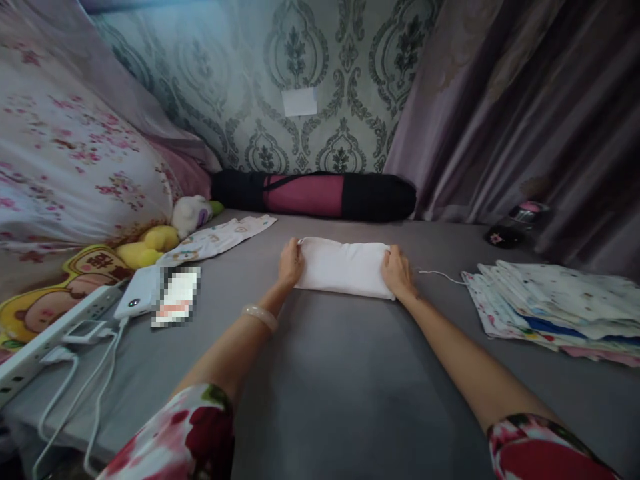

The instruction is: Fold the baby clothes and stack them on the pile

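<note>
A folded white cloth (345, 268) lies in the middle of the grey sheet (320, 373), shaped as a wide, flat rectangle. My left hand (291, 262) is closed on its left end, and a pale bangle (260, 317) circles that wrist. At the opposite end my right hand (399, 272) grips the right edge, fingers curled round it. Part of the cloth's two side edges is hidden by my fingers. To the right of my right hand is a stack of folded printed cloths (550, 300), with a thin white string reaching out from it.
At the left are a power strip (60, 333) with white cables, a white power bank (137, 293), a blurred-out flat item (176, 297), soft toys (150, 247) and a patterned cloth (220, 239). A black and pink roll bag (313, 195) lies along the wall; a dark bottle (515, 225) stands by the curtain.
</note>
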`<state>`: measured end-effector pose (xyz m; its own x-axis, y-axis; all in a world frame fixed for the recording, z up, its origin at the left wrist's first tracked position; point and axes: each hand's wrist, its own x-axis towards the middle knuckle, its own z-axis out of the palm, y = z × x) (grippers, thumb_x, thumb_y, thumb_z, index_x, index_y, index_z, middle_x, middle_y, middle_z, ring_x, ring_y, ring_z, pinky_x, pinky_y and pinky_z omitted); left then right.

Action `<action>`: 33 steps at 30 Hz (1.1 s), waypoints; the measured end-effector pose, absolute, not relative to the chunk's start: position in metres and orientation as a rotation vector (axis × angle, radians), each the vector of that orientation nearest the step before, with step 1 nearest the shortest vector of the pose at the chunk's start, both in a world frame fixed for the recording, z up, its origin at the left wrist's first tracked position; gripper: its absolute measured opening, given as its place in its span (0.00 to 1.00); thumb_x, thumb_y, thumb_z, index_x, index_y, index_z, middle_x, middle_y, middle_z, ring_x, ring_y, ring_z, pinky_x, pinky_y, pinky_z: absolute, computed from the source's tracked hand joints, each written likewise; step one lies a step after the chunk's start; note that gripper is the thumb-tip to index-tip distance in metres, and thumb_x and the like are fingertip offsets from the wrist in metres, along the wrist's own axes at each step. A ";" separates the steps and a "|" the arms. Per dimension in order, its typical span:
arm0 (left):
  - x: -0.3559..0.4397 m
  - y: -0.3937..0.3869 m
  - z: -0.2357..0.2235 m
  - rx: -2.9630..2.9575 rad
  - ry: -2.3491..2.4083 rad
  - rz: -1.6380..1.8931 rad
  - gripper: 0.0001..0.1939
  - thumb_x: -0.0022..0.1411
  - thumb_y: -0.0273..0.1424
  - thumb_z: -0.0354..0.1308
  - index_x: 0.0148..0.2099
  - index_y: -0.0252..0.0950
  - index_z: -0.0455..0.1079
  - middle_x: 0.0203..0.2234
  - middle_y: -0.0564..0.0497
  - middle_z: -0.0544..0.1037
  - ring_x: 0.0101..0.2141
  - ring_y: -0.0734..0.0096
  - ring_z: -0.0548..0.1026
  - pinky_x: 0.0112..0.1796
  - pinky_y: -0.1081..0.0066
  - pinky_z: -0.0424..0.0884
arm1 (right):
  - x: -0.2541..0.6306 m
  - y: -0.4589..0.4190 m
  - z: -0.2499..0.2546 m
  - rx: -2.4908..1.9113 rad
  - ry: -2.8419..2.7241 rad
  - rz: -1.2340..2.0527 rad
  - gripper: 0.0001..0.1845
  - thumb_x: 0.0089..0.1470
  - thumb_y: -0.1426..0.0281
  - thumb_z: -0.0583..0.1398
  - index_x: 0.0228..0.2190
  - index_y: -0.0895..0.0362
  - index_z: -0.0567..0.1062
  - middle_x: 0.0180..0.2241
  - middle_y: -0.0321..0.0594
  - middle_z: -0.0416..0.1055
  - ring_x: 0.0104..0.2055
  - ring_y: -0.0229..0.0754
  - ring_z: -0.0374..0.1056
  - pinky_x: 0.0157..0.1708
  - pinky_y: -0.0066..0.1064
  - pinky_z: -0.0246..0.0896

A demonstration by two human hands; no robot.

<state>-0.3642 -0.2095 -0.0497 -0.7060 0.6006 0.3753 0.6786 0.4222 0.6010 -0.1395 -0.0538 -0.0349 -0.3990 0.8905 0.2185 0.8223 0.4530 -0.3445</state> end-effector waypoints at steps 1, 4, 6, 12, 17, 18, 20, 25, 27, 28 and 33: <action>-0.364 -0.207 -0.049 -1.151 -2.587 -1.130 0.10 0.68 0.26 0.43 0.45 0.37 0.65 0.38 0.46 0.74 0.42 0.64 0.72 0.42 0.68 0.66 | -0.141 -0.051 -0.035 -1.444 -2.354 0.249 0.18 0.67 0.67 0.43 0.51 0.59 0.65 0.45 0.52 0.72 0.43 0.48 0.71 0.39 0.34 0.59; -0.362 -0.201 -0.047 -1.124 -2.673 -1.048 0.11 0.70 0.27 0.42 0.47 0.38 0.65 0.42 0.45 0.74 0.43 0.63 0.72 0.42 0.68 0.66 | -0.144 -0.044 -0.039 -1.429 -2.396 0.241 0.17 0.67 0.67 0.43 0.50 0.59 0.65 0.46 0.53 0.71 0.45 0.50 0.71 0.40 0.35 0.60; -0.361 -0.198 -0.046 -1.086 -2.734 -0.980 0.12 0.70 0.28 0.41 0.49 0.39 0.65 0.43 0.44 0.73 0.43 0.62 0.72 0.41 0.67 0.66 | -0.146 -0.040 -0.042 -1.445 -2.406 0.239 0.18 0.67 0.67 0.43 0.50 0.60 0.65 0.47 0.53 0.71 0.46 0.50 0.71 0.40 0.36 0.61; -0.363 -0.190 -0.052 -1.060 -2.793 -0.803 0.14 0.70 0.30 0.41 0.50 0.37 0.66 0.46 0.41 0.71 0.44 0.60 0.73 0.40 0.67 0.68 | -0.149 -0.033 -0.053 -1.498 -2.418 0.246 0.18 0.67 0.67 0.44 0.48 0.61 0.66 0.47 0.55 0.71 0.46 0.51 0.72 0.42 0.38 0.62; -0.369 -0.186 -0.062 -1.020 -2.832 -0.720 0.12 0.69 0.28 0.42 0.49 0.33 0.64 0.46 0.37 0.72 0.47 0.58 0.72 0.45 0.65 0.68 | -0.153 -0.032 -0.054 -1.575 -2.382 0.252 0.18 0.65 0.67 0.46 0.47 0.63 0.69 0.46 0.57 0.72 0.47 0.54 0.71 0.43 0.39 0.63; -0.370 -0.185 -0.064 -1.011 -2.833 -0.710 0.11 0.69 0.28 0.43 0.49 0.32 0.64 0.46 0.37 0.72 0.48 0.58 0.72 0.46 0.65 0.67 | -0.154 -0.032 -0.053 -1.594 -2.368 0.266 0.18 0.65 0.67 0.46 0.47 0.63 0.69 0.46 0.57 0.72 0.47 0.55 0.71 0.43 0.40 0.63; -0.373 -0.184 -0.066 -1.000 -2.835 -0.701 0.11 0.68 0.27 0.45 0.49 0.31 0.63 0.46 0.36 0.72 0.49 0.57 0.72 0.47 0.64 0.67 | -0.154 -0.030 -0.051 -1.641 -2.341 0.313 0.19 0.64 0.66 0.47 0.48 0.63 0.69 0.46 0.57 0.73 0.47 0.56 0.71 0.42 0.41 0.64; -0.370 -0.188 -0.058 -0.986 -2.826 -0.625 0.13 0.67 0.28 0.46 0.51 0.28 0.63 0.48 0.33 0.70 0.51 0.52 0.70 0.48 0.60 0.66 | -0.151 -0.025 -0.040 -1.689 -2.350 0.460 0.21 0.63 0.65 0.48 0.49 0.65 0.69 0.46 0.58 0.73 0.47 0.55 0.71 0.42 0.39 0.63; -0.363 -0.190 -0.052 -1.031 -2.744 -0.556 0.15 0.68 0.31 0.46 0.52 0.29 0.63 0.51 0.32 0.69 0.52 0.49 0.68 0.49 0.57 0.65 | -0.152 -0.031 -0.035 -1.624 -2.357 0.356 0.21 0.63 0.66 0.47 0.49 0.66 0.69 0.47 0.59 0.72 0.49 0.55 0.70 0.44 0.40 0.62; -0.358 -0.191 -0.049 -1.088 -2.685 -0.529 0.16 0.69 0.33 0.45 0.53 0.30 0.63 0.52 0.33 0.68 0.52 0.49 0.67 0.49 0.56 0.64 | -0.154 -0.036 -0.033 -1.562 -2.362 0.267 0.21 0.63 0.67 0.47 0.49 0.66 0.69 0.48 0.60 0.71 0.51 0.55 0.68 0.46 0.40 0.61; -0.328 -0.184 -0.046 -1.594 -2.456 -0.409 0.21 0.71 0.36 0.41 0.59 0.34 0.62 0.58 0.41 0.67 0.58 0.55 0.63 0.56 0.56 0.59 | -0.182 -0.078 -0.033 -1.038 -2.608 0.113 0.25 0.64 0.67 0.43 0.56 0.62 0.66 0.59 0.53 0.63 0.61 0.53 0.58 0.58 0.46 0.50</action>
